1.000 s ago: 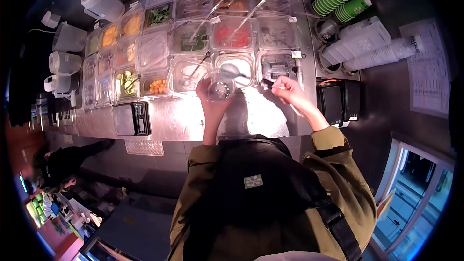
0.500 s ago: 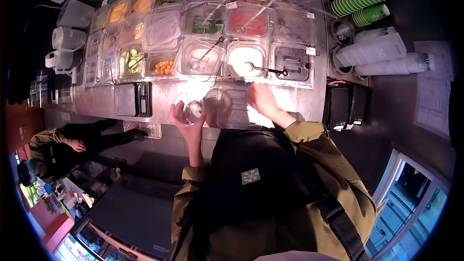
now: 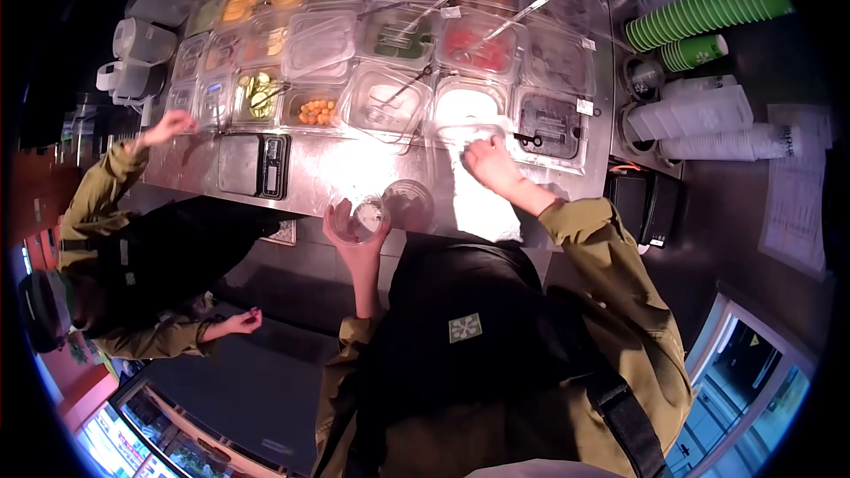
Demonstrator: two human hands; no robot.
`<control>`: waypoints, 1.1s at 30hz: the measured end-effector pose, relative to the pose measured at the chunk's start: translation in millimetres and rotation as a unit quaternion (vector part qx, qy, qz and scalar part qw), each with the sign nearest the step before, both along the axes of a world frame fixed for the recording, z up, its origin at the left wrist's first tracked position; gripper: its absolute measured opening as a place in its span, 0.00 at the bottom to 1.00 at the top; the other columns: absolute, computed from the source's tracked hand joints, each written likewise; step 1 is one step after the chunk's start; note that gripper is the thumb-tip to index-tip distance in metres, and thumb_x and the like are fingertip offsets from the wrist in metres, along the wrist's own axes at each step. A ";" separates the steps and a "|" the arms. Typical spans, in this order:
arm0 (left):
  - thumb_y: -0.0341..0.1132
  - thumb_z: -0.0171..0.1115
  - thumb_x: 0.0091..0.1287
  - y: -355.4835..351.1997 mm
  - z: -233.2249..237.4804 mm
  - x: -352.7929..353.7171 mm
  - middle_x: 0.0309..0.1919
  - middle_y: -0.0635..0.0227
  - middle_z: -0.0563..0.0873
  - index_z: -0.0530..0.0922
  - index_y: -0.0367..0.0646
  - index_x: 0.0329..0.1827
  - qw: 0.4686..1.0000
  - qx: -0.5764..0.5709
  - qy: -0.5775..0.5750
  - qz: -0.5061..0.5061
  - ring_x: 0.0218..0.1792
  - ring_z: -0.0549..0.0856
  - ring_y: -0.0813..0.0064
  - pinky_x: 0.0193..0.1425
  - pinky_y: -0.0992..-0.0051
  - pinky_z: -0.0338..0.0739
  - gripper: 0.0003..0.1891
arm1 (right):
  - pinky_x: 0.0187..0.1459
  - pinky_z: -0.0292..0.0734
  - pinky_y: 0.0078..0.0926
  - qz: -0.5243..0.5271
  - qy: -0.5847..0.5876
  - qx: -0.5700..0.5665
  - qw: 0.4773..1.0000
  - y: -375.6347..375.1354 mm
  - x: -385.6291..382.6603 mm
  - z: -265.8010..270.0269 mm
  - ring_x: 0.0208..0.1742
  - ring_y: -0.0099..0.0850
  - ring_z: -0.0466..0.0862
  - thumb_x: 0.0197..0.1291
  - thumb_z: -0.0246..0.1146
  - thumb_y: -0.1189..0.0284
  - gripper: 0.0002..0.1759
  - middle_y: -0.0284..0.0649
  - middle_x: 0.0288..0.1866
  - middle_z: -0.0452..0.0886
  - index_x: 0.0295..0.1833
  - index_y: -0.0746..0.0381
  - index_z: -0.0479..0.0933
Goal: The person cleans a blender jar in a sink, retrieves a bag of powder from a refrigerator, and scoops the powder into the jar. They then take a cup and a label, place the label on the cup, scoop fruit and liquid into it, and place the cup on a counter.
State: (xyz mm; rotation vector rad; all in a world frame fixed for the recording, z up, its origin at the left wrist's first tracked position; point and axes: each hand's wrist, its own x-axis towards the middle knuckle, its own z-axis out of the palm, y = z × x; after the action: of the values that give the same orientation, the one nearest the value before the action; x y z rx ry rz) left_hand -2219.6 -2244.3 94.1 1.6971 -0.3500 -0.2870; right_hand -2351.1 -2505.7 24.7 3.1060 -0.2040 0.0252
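Observation:
My left hand (image 3: 354,235) is wrapped round a clear plastic cup (image 3: 368,212) at the counter's front edge; something whitish shows inside it. My right hand (image 3: 493,166) is closed at the near edge of a clear lid (image 3: 465,129). This lid lies tilted or partly over the brightly lit container of white food (image 3: 467,104), and its exact seating is hard to see in the glare. A black utensil handle (image 3: 529,140) sticks out at the right of that container. A round, dim shape beside the cup may be its shadow.
Lidded tubs surround the work, including orange balls (image 3: 317,112), sliced cucumber (image 3: 258,95) and red cubes (image 3: 478,49). A scale (image 3: 254,165) sits left on the steel counter. Green cups (image 3: 708,13) are stacked right. A co-worker's hand (image 3: 173,126) reaches over the counter at left.
The clear lid has gone from the counter in front of me to the white-food container, carried by my right hand. The cup stays in my left hand. The co-worker has come nearer the counter.

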 end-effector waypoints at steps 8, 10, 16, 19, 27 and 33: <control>0.28 0.75 0.40 -2.0 1.5 -15.3 0.60 0.56 0.65 0.50 0.40 0.66 1.000 0.001 0.009 -0.016 0.59 0.69 0.63 0.62 0.64 0.66 0.51 | 0.44 0.65 0.34 -0.044 -0.086 0.071 0.993 -15.4 7.5 0.6 0.41 0.32 0.74 0.51 0.54 0.72 0.07 0.36 0.33 0.72 0.37 0.59 0.72; 0.29 0.76 0.39 -0.5 -4.7 -15.4 0.60 0.56 0.65 0.50 0.39 0.66 0.999 0.016 -0.017 -0.028 0.59 0.69 0.64 0.61 0.64 0.67 0.52 | 0.44 0.65 0.34 -0.044 -0.088 0.077 0.992 -18.3 13.0 -2.8 0.41 0.32 0.73 0.51 0.54 0.72 0.07 0.36 0.33 0.71 0.37 0.59 0.72; 0.32 0.78 0.38 -1.6 -17.9 -16.7 0.58 0.57 0.66 0.52 0.38 0.64 0.999 0.015 -0.028 -0.043 0.57 0.70 0.65 0.58 0.65 0.69 0.51 | 0.46 0.65 0.35 -0.025 -0.058 0.048 0.997 -16.5 26.2 -8.8 0.41 0.31 0.73 0.50 0.56 0.71 0.06 0.36 0.33 0.71 0.35 0.59 0.72; 0.33 0.79 0.37 2.1 -33.5 -14.0 0.57 0.58 0.67 0.53 0.38 0.64 0.992 0.025 -0.105 -0.065 0.56 0.70 0.66 0.57 0.67 0.70 0.52 | 0.47 0.65 0.36 -0.009 -0.075 0.017 0.997 -16.9 28.6 -9.9 0.41 0.32 0.74 0.51 0.58 0.68 0.08 0.36 0.34 0.72 0.36 0.60 0.71; 0.29 0.78 0.34 -8.9 -16.6 -27.8 0.57 0.60 0.67 0.54 0.40 0.64 0.997 0.045 -0.023 -0.059 0.56 0.70 0.66 0.57 0.68 0.69 0.52 | 0.48 0.65 0.39 -0.038 -0.081 0.075 0.993 -55.6 40.4 2.0 0.41 0.36 0.74 0.50 0.59 0.72 0.07 0.39 0.34 0.72 0.35 0.62 0.71; 0.27 0.78 0.32 -17.7 -8.0 -28.9 0.56 0.59 0.66 0.55 0.40 0.61 0.992 0.078 -0.049 -0.082 0.57 0.68 0.65 0.59 0.66 0.67 0.51 | 0.47 0.66 0.37 -0.046 -0.117 0.139 0.982 -72.7 47.5 10.9 0.44 0.38 0.73 0.48 0.63 0.71 0.13 0.41 0.37 0.73 0.40 0.63 0.73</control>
State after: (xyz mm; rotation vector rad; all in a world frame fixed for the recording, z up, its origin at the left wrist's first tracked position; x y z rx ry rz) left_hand -2248.5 -2262.0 86.1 1.8437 -0.5536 -0.3590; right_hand -2303.6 -2578.4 35.7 3.3599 -0.3901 0.3963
